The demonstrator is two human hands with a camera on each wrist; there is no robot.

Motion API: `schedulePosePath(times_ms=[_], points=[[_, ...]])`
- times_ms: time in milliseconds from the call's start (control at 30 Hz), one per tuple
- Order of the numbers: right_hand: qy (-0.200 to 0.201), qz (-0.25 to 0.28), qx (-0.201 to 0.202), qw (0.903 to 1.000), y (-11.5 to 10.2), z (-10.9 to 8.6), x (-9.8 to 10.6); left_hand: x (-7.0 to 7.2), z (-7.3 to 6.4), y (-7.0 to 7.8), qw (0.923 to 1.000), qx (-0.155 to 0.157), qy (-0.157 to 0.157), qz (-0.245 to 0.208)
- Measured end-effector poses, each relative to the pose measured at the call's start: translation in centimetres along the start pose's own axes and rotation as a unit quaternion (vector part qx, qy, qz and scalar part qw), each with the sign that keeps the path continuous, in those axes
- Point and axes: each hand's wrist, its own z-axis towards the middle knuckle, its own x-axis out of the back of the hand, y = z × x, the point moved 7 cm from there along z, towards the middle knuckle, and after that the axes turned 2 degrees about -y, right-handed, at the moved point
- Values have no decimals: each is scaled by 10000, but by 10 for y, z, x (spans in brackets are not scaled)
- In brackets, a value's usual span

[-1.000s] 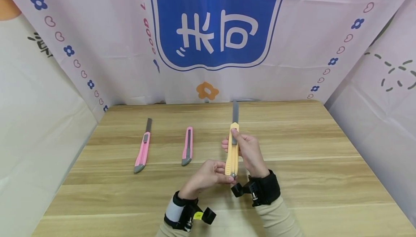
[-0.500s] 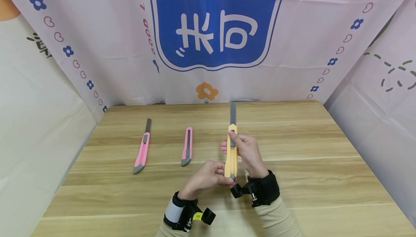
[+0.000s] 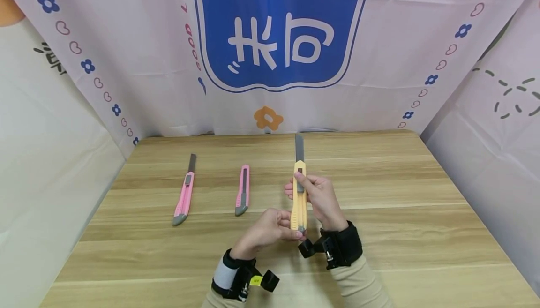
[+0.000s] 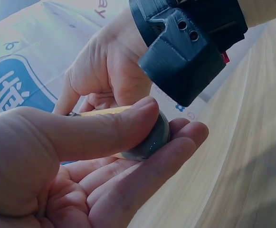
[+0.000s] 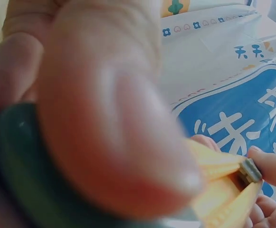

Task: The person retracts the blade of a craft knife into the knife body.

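Note:
A yellow utility knife (image 3: 298,210) is held over the table, its grey blade (image 3: 299,148) extended and pointing away from the person. My left hand (image 3: 266,229) pinches its grey end cap (image 4: 153,138) between thumb and fingers. Farther up the handle, my right hand (image 3: 325,200) grips the knife, its thumb on the grey slider (image 3: 300,188). In the right wrist view the left thumb (image 5: 114,142) looms large and blurred over the end cap, while the right thumb touches the slider (image 5: 250,171) at the right edge. Fingers hide parts of the handle.
Two pink utility knives lie left of the hands: one with its blade out (image 3: 185,198), and a shorter one (image 3: 242,191) with no blade showing past its tip. A wooden table (image 3: 413,233) carries them. Printed white cloth (image 3: 379,106) hangs behind and at both sides.
The yellow knife's blade end has swung slightly left. My right thumb has shifted slightly left and toward the person. My left hand and the pink knives stay in place.

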Motion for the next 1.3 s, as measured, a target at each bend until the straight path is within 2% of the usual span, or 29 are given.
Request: schedulePosePath(times_ms=[267,400,600,900,1300], points=[[106,-54,-51,9999,0,0,-2,2,-4,5,9998,-122,5,-127],[148,-55,-255,9995,3,0,-2,3,-4,5,9997,-150,27,-215],[106,-124,-560,9983,8,-1,-4,7,-5,4,9997,-117,196,-11],[81,-222,-462,9987,8,-1,-5,6,-3,3,9998,-57,93,173],[-131,-277,-259,9992,4,-1,-5,2,-2,3,9999,-120,-117,-6]])
